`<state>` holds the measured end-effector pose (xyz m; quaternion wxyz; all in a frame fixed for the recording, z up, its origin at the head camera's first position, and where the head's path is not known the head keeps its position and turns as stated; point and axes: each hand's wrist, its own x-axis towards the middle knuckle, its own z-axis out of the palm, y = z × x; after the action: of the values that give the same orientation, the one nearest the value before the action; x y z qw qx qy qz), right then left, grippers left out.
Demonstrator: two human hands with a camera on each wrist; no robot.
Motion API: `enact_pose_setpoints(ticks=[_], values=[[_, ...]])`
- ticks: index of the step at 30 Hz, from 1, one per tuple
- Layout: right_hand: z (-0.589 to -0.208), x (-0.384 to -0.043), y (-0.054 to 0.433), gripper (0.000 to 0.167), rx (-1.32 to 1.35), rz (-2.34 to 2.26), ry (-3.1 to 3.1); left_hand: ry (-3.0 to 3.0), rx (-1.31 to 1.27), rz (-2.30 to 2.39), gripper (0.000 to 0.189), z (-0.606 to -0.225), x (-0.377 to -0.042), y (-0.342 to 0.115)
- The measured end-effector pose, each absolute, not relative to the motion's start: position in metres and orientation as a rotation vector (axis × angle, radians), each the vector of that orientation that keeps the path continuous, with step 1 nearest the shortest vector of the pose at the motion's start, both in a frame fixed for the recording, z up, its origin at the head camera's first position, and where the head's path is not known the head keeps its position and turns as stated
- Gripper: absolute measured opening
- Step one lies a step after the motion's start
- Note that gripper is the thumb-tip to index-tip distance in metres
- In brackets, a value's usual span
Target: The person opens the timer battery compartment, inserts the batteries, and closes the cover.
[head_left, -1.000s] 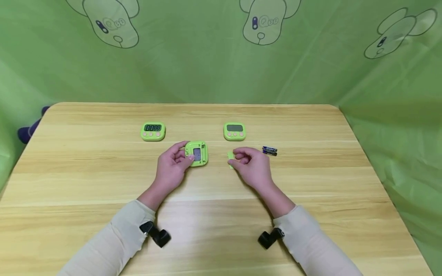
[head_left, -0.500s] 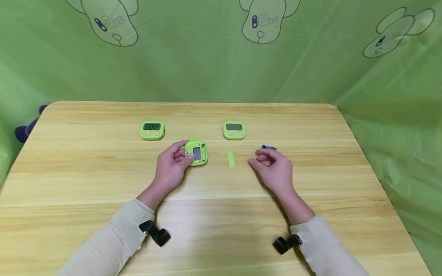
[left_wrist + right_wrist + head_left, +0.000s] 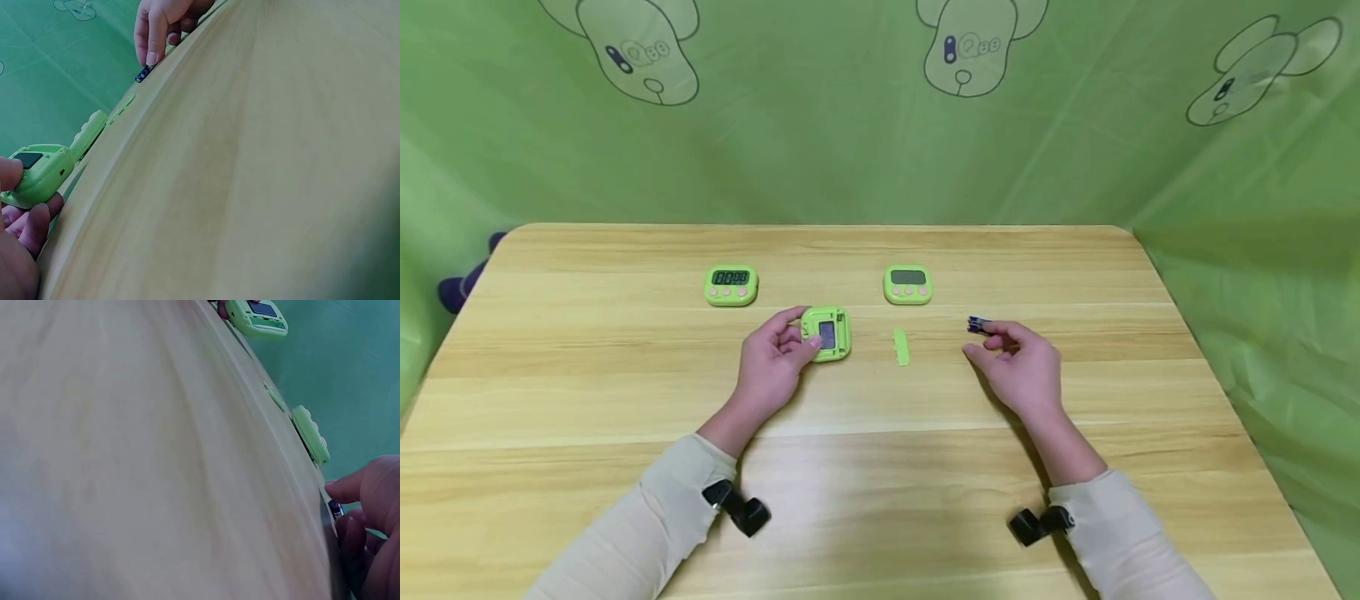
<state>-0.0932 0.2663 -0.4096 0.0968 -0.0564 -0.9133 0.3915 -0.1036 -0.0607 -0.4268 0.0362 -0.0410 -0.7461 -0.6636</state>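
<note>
Left hand (image 3: 771,362): clamping rounded green plastic timer (image 3: 841,337), left of centre
Right hand (image 3: 1024,371): touching slim dark cylindrical batteries (image 3: 976,325) at right, keeping thumb apart
Battery grip: probably needing a mid-length pinch

The person is wearing pale beige sleeves (image 3: 617,533), softly creasing along their length. From the left cuff (image 3: 696,460), a blocky black camera (image 3: 750,518) is jutting on an angular mount (image 3: 720,495); from the right cuff (image 3: 1084,490), a matching black unit (image 3: 1025,527) is protruding. The hands (image 3: 769,364) are showing bare.
</note>
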Motion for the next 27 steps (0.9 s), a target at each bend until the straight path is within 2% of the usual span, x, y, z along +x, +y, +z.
enact_pose_setpoints(ticks=[8, 18, 27], values=[[-0.4063, -0.0917, 0.2627, 0.027, -0.101, 1.063, -2.788, -2.287, -0.129, -2.04, 0.042, -0.4298, -0.1046, -0.0605], [-0.4086, -0.0882, 0.2669, 0.042, -0.204, 1.118, -2.747, -2.294, -0.129, -2.024, 0.043, -0.4289, -0.1048, -0.0616], [-0.403, -0.0895, 0.2637, 0.045, -0.268, 0.971, -2.844, -2.285, -0.129, -2.032, 0.042, -0.4294, -0.1049, -0.0619]])
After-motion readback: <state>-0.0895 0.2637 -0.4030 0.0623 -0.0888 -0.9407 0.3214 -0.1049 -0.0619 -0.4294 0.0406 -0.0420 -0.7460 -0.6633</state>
